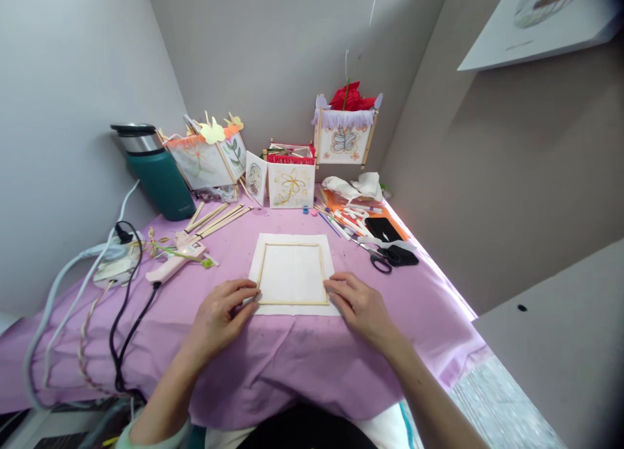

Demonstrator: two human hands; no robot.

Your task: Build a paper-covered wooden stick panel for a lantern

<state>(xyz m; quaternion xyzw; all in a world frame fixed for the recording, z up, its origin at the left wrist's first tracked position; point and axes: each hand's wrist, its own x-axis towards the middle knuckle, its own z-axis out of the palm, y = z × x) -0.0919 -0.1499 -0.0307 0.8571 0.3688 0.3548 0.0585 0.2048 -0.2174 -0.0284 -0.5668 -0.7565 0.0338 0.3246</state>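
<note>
A square frame of thin wooden sticks point(293, 302) lies flat on a white sheet point(292, 273) at the middle of the purple cloth. My left hand point(225, 311) pinches the frame's left side near its lower corner, thumb and fingers close together at the sheet's edge. On the opposite side, my right hand point(359, 304) has its fingertips on the right stick, also near the lower corner. Both hands rest low, just outside the sheet.
A pink glue gun point(173, 266), a power strip point(114, 267) with cables and loose sticks point(224, 220) are at the left. Behind stand a teal bottle point(160, 179) and decorated paper boxes point(291, 184). Scissors point(380, 260), markers point(348, 221) and a phone point(383, 229) lie right.
</note>
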